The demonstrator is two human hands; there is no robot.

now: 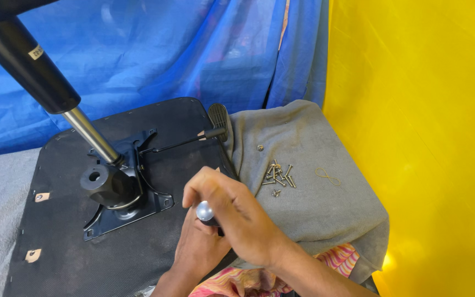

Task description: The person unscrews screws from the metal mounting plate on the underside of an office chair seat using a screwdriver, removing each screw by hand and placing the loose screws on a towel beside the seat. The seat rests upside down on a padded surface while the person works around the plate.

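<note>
- Under the right hand [237,212], a screwdriver [205,213] is gripped in closed fingers; it is best kept upright.
- Beneath it, the left hand [196,250] is curled at the shaft, its grip unclear.
- Right of the hands, loose screws [279,177] are kept within reach.

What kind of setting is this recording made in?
Probably a makeshift repair or assembly spot: blue tarp and yellow sheet as backdrop, an upturned chair seat with its metal mechanism plate, loose screws on grey cloth.

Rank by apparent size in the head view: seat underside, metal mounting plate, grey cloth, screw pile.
1. Seat underside, though about level with the cloth; its bottom edge is cropped, so unsure.
2. Grey cloth.
3. Metal mounting plate.
4. Screw pile, smallest by far.
</note>
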